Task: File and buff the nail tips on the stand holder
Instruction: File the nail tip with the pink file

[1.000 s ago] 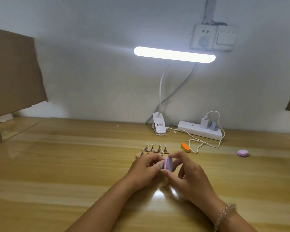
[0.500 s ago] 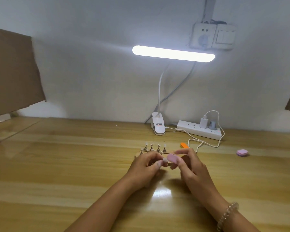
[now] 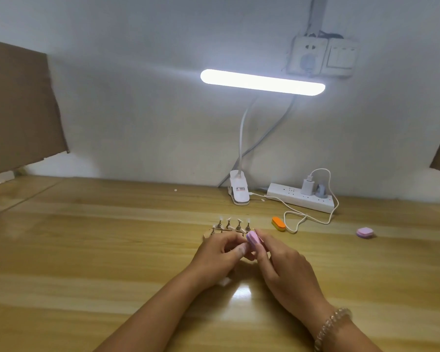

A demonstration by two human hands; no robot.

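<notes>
A small stand holder (image 3: 233, 226) with several metal pegs carrying pale nail tips sits on the wooden desk just beyond my hands. My left hand (image 3: 220, 257) has its fingers curled, pinching a small nail tip in front of the stand; the tip itself is mostly hidden. My right hand (image 3: 282, 265) pinches a small purple-pink buffer block (image 3: 253, 239) and holds it against the left fingertips.
An orange buffer block (image 3: 278, 224) lies right of the stand, a purple one (image 3: 365, 232) farther right. A clip lamp (image 3: 239, 191), a power strip (image 3: 300, 196) and a white cable (image 3: 313, 219) sit at the back. Cardboard panels stand at both sides.
My right hand has turned the purple buffer and moved it back and forth against the tip held by my left hand. The left hand stayed almost still.
</notes>
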